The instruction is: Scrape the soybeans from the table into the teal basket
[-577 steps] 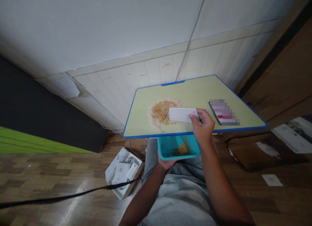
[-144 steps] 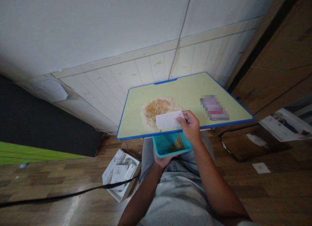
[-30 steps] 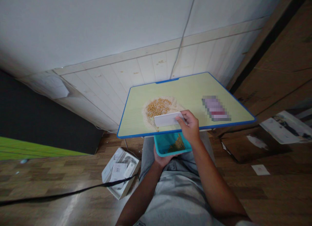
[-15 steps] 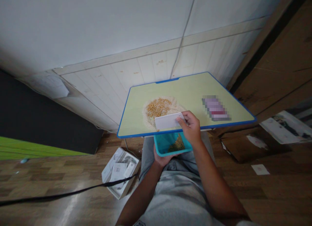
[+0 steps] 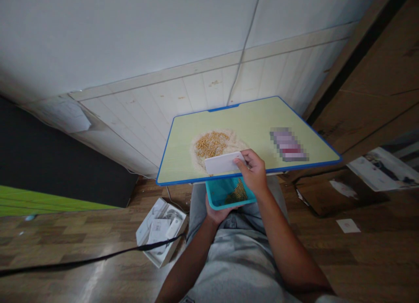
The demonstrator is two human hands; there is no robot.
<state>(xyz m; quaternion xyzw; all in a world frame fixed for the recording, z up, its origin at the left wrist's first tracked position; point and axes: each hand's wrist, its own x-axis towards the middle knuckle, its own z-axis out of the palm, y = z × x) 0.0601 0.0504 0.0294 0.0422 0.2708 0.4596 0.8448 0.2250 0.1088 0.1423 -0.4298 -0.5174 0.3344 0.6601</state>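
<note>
My right hand (image 5: pixel 253 171) pinches a flat white card (image 5: pixel 222 164) by its right end, thumb on the near face. The card stands tilted over the table's near edge, in front of a pile of yellow beans (image 5: pixel 211 144) mixed with pale grains (image 5: pixel 235 142) on the light green tabletop (image 5: pixel 255 120). Below that edge, my left hand (image 5: pixel 218 213) is wrapped around the underside of a turquoise plastic basket (image 5: pixel 218 202). Greenish-yellow beans (image 5: pixel 239 192) lie heaped at the right inside it. The basket's far rim is hidden under the table.
A blurred-out pinkish rectangle (image 5: pixel 289 145) lies on the table's right side. An open white box (image 5: pixel 161 233) with papers and a cable sits on the wooden floor at left. A black strap (image 5: pixel 108 257) crosses there. Cardboard (image 5: pixel 340 192) lies at right; a wall stands behind the table.
The card and my right hand have shifted slightly left along the near edge. The basket stays beneath, held by my left hand.
</note>
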